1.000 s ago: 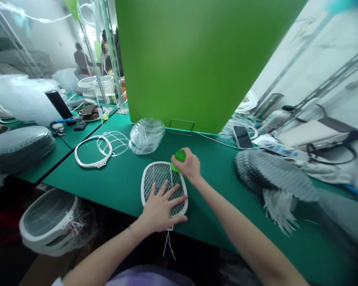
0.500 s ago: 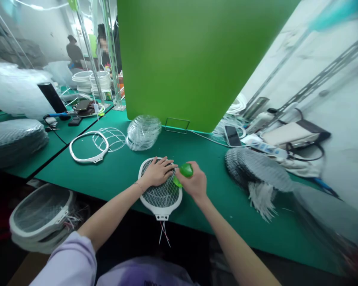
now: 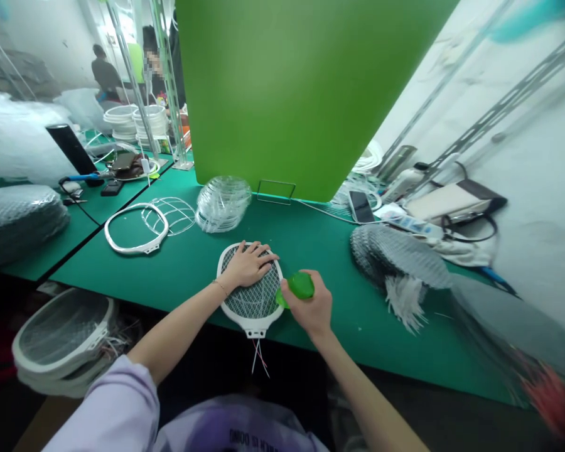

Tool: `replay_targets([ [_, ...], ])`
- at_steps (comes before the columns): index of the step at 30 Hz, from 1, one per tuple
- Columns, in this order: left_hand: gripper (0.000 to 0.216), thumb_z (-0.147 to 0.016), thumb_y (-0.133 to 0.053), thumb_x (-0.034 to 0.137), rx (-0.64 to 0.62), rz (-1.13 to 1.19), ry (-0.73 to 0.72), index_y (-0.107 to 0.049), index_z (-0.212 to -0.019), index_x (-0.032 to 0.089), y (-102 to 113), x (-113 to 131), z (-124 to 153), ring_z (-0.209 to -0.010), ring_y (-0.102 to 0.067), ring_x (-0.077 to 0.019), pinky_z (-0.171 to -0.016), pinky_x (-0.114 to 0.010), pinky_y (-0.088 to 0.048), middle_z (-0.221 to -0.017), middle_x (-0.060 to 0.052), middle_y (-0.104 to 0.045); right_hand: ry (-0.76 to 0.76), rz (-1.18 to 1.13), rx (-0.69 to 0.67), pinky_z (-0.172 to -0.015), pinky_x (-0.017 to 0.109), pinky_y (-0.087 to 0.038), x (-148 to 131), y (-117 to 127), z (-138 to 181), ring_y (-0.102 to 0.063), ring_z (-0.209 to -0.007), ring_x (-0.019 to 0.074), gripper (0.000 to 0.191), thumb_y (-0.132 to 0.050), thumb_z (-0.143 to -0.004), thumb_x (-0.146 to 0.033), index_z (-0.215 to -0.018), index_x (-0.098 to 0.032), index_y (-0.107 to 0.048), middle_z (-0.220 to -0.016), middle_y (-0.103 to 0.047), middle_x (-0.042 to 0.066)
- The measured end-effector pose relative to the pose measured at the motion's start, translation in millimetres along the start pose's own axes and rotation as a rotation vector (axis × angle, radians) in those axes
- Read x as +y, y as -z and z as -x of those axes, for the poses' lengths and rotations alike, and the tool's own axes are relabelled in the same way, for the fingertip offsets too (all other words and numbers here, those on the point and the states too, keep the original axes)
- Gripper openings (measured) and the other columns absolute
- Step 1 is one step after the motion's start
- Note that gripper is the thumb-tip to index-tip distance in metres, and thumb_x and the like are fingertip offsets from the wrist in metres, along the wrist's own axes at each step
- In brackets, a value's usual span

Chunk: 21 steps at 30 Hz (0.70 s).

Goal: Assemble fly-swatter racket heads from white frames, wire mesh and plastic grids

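Note:
A white electric swatter head [image 3: 255, 324] with grey wire mesh lies flat on the table's near edge, its thin wires hanging down toward me. My left hand [image 3: 247, 267] rests palm down on the mesh, fingers spread toward the upper right. In my closed right hand [image 3: 314, 307] is a green, rounded, see-through tool [image 3: 301, 285]. Its lower end is at the right rim of the swatter head; whether it touches the rim I cannot tell. My fingers hide part of the tool.
Left on the green table [image 3: 179, 270] lie a white oval frame [image 3: 160, 240] and a wire grid [image 3: 181, 207]. Stacked grids [image 3: 223, 204] stand before a green panel [image 3: 301, 94]. Mesh sheets [image 3: 400, 251] lie right, a phone [image 3: 360, 207] beyond. Finished-looking heads [image 3: 61, 361] are stacked lower left.
My right hand and the green tool have moved toward me and slightly right, along the swatter head's right rim. My left hand stays on the mesh. The whole view has shifted a little.

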State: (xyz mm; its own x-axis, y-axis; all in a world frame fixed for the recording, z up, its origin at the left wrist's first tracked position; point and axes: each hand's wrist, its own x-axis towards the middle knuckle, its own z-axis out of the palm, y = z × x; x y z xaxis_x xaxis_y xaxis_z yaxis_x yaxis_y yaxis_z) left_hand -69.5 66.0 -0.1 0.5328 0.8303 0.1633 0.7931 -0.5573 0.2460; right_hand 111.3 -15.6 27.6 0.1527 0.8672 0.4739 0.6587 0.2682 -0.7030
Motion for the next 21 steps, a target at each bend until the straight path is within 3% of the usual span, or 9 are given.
replay_targets([
  [10,0.043,-0.105,-0.031,0.042,-0.005,-0.001,0.002,-0.048,-0.144,0.037,1,2,0,-0.145,-0.033,-0.0303,-0.118,-0.062,-0.017,-0.154,-0.003,-0.045,0.173,-0.032,0.019,-0.061,0.027,-0.054,-24,5,44,-0.067,-0.063,0.0164,0.023,-0.068,-0.081,-0.040,-0.091,-0.021,-0.057,-0.078,-0.068,0.002],
  [13,0.043,-0.105,-0.031,0.042,0.005,0.005,-0.007,-0.048,-0.144,0.036,0,1,1,-0.146,-0.033,-0.0308,-0.118,-0.062,-0.018,-0.154,-0.004,-0.045,0.169,-0.055,-0.070,-0.059,0.026,-0.052,-25,8,43,-0.065,-0.060,0.0151,0.023,-0.067,-0.081,-0.040,-0.090,-0.021,-0.058,-0.075,-0.067,0.000],
  [15,0.043,-0.105,-0.032,0.042,0.013,0.007,-0.010,-0.049,-0.144,0.036,0,1,2,-0.145,-0.034,-0.0309,-0.118,-0.062,-0.019,-0.153,-0.003,-0.047,0.099,-0.053,-0.038,-0.061,0.027,-0.052,-18,11,20,-0.064,-0.062,0.0160,0.027,-0.067,-0.081,-0.045,-0.088,-0.021,-0.059,-0.075,-0.067,0.001],
  [18,0.044,-0.104,-0.036,0.043,0.040,0.010,-0.011,-0.045,-0.146,0.037,5,5,0,-0.147,-0.033,-0.0286,-0.120,-0.058,-0.019,-0.155,-0.001,-0.045,-0.072,0.062,0.291,-0.074,0.034,-0.051,9,16,-50,-0.065,-0.076,0.0220,0.038,-0.066,-0.079,-0.054,-0.090,-0.018,-0.061,-0.084,-0.069,0.007],
  [19,0.045,-0.104,-0.036,0.043,0.062,0.007,0.000,-0.042,-0.148,0.036,9,7,0,-0.149,-0.029,-0.0277,-0.121,-0.056,-0.017,-0.158,-0.001,-0.041,-0.135,0.145,0.339,-0.079,0.037,-0.051,22,17,-77,-0.065,-0.083,0.0251,0.043,-0.067,-0.077,-0.055,-0.094,-0.016,-0.061,-0.088,-0.069,0.010],
  [21,0.048,-0.105,-0.034,0.040,0.152,0.002,0.064,-0.038,-0.152,0.031,21,12,5,-0.153,-0.019,-0.0260,-0.123,-0.053,-0.012,-0.163,-0.002,-0.032,-0.315,0.330,0.275,-0.083,0.039,-0.049,49,16,-128,-0.065,-0.095,0.0303,0.054,-0.066,-0.079,-0.059,-0.107,-0.013,-0.061,-0.100,-0.069,0.017],
])
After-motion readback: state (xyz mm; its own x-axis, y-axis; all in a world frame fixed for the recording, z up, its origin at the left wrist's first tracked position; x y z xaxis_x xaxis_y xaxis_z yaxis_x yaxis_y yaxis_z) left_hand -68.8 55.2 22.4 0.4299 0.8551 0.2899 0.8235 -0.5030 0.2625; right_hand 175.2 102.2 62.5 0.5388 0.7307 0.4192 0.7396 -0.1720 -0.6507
